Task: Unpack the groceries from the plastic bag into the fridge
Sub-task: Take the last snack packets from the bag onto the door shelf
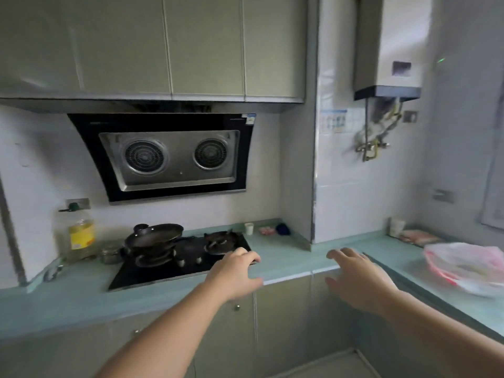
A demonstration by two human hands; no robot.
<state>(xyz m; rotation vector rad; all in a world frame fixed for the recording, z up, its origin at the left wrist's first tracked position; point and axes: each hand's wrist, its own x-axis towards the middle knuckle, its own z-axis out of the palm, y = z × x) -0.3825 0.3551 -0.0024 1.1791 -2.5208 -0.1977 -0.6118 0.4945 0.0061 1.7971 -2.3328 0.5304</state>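
Note:
A pink and white plastic bag lies on the pale green countertop at the far right, and its contents do not show. My left hand is stretched out over the counter's front edge beside the hob, fingers loosely bent, holding nothing. My right hand reaches forward near the counter's inner corner with fingers spread and empty, well left of the bag. No fridge is in view.
A black gas hob carries a dark pan. A large oil bottle stands at its left. A range hood hangs above. A small cup sits behind the hob. A water heater is mounted on the wall.

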